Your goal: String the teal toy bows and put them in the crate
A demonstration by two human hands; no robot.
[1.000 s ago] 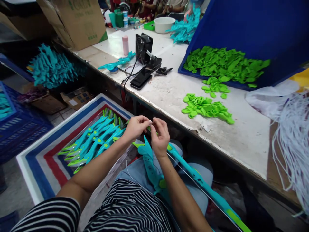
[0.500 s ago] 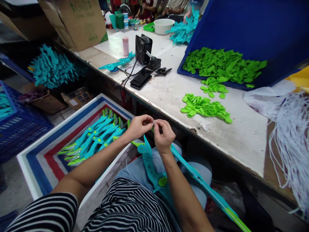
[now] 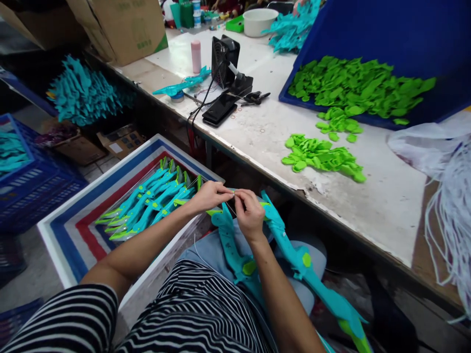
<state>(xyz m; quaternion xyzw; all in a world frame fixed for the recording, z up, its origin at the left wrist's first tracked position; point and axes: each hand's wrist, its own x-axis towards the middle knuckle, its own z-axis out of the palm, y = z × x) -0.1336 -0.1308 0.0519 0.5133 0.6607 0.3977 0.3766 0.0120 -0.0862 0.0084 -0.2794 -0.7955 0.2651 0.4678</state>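
Along right side, scuffed white worktable [image 3: 382, 215]; on top, near heap of loose lime-green plastic pieces [image 3: 324, 159] and, farther off, tilted blue plastic bin [image 3: 415, 49] with more alike. Now near centre: pinched in closed fingertips of left hand [image 3: 210, 197] and right hand [image 3: 250, 214], thin pale string [image 3: 233, 194], exact hold too small to read. Just below, across light-blue trousers [image 3: 204, 252], turquoise plastic bow-shaped toys [image 3: 282, 240] with lime-green inserts. Off left, more such toys side by side in shallow striped tray [image 3: 69, 245].

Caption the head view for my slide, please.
Left hand and right hand pinch what looks like string near turquoise pieces on the lap, beside a striped bin.
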